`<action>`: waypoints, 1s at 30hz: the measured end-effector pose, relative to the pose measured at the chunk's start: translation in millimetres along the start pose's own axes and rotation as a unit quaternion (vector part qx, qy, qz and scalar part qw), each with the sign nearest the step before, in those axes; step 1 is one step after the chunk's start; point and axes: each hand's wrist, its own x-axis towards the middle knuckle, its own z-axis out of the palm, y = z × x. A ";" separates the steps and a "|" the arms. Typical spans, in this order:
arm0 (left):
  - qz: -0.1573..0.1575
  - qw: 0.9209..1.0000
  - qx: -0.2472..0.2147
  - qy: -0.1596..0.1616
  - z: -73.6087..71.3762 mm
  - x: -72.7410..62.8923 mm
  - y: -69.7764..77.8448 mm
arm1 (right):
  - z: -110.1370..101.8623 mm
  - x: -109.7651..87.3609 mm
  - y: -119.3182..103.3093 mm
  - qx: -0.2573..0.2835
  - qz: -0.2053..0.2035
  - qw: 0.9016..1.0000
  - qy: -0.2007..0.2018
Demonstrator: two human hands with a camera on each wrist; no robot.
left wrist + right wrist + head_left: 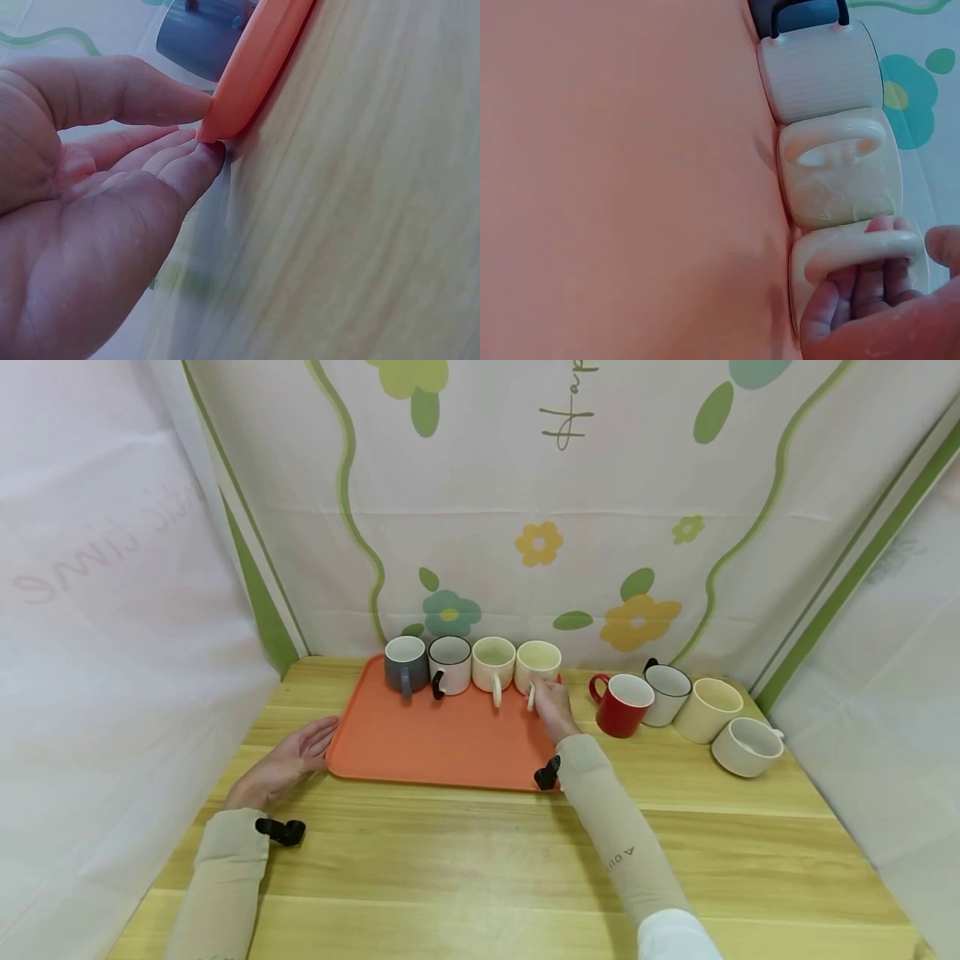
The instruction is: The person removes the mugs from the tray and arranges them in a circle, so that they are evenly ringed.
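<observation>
An orange tray lies near the far edge of the wooden desk. Along the tray's far edge four mugs stand upright in a row, handles towards the near edge: from the left corner, a blue-grey mug, a white mug, a green-lined mug and, at the right corner, a cream mug. The right hand has its grip on the cream mug, fingers curled through the handle. The grip of the left hand is narrow, thumb and fingertips holding the tray's rim at its left edge. Towards the desk's right edge stand a red mug, a black-rimmed mug, a yellow mug and a low off-white cup.
</observation>
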 end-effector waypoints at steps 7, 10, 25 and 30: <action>-0.007 1.000 -0.003 0.005 1.3 1.1 0.9 | -8.4 -3.8 0.1 0.025 -0.001 1.000 0.012; -0.008 1.000 -0.001 0.006 2.1 0.8 2.0 | -13.8 -3.8 -2.6 0.052 0.013 0.998 0.015; 0.001 1.000 0.001 -0.004 2.0 -1.5 1.7 | -55.7 -22.2 -19.5 0.095 0.078 0.990 -0.062; 0.000 1.000 0.002 -0.002 1.7 -1.2 1.7 | -77.2 -37.2 -22.6 0.080 0.087 0.989 -0.094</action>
